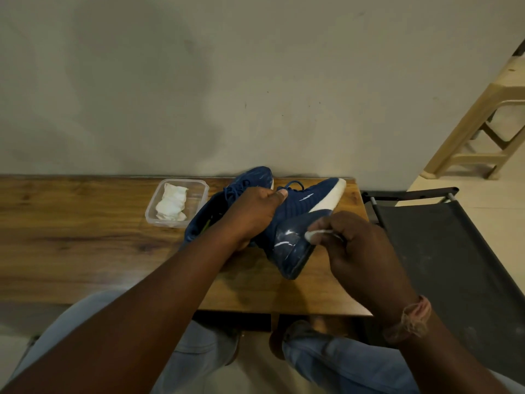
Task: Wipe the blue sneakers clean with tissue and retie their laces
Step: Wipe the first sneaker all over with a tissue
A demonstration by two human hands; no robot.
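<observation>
Left hand (pixel 257 207) grips the tilted sneaker (pixel 301 211) — toe upper right, heel toward the right hand (pixel 358 245), pinching tissue (pixel 316 234) against it.

It looked like a plain room in a home: a wooden table (pixel 85 223) stood against a bare, scuffed grey wall (pixel 199 81), a beige plastic stool (pixel 483 123) sat on a pale tiled floor (pixel 468 189), and a dark folding cot (pixel 454 251) stood just beside the table.
</observation>
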